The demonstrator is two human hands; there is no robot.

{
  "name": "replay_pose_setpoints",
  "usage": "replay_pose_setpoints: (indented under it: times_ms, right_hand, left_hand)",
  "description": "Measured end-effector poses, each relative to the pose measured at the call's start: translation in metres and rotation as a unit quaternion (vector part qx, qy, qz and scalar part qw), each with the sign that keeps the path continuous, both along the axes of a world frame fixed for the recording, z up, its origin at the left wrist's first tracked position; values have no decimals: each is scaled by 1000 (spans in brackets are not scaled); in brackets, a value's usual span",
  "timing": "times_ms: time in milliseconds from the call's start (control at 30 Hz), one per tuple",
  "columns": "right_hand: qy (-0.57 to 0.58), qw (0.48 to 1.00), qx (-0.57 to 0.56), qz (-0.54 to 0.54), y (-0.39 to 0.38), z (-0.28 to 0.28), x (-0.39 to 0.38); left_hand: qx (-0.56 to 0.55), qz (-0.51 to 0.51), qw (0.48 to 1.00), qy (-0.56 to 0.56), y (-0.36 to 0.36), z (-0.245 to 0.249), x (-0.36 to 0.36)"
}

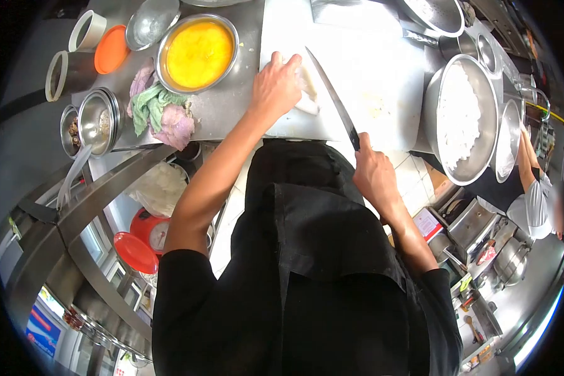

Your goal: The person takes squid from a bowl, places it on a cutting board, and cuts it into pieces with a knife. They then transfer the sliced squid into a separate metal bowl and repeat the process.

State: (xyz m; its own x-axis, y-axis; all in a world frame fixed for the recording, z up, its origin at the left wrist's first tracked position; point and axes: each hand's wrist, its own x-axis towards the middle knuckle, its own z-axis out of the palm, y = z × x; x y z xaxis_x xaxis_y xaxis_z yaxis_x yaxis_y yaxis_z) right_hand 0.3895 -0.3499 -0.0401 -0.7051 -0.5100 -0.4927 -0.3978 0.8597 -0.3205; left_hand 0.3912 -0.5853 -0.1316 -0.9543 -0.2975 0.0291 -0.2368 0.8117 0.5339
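Note:
My left hand (274, 84) presses down on a pale white piece of food (308, 94) lying on the white cutting board (370, 75). My right hand (373, 172) grips the dark handle of a long kitchen knife (332, 94). Its blade slants up and to the left, just right of the food and close to my left fingers. Most of the food is hidden under my left hand.
A steel bowl of yellow liquid (198, 53) stands left of the board, with crumpled cloths (160, 113) below it. A large bowl of white rice (460, 119) sits to the right. Small steel bowls and cups line the far left. Another person (536, 200) stands at right.

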Motion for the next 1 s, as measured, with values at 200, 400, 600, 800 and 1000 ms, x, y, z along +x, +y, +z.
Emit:
replay_pose_setpoints:
  times_ms: [200, 400, 600, 800, 1000]
  right_hand:
    - [39, 998, 3, 39, 5, -8, -4]
    - [-1, 998, -52, 24, -10, -50, -20]
    - [14, 993, -99, 57, -49, -60, -66]
    - [62, 994, -91, 30, -5, -25, -62]
    - [33, 998, -18, 47, 2, -12, -18]
  left_hand:
    - [33, 56, 997, -36, 13, 3, 2]
    - [23, 50, 998, -25, 16, 2, 6]
    - [8, 53, 998, 29, 18, 2, 7]
    - [3, 80, 991, 108, 27, 12, 32]
    - [-16, -112, 993, 21, 18, 9, 35]
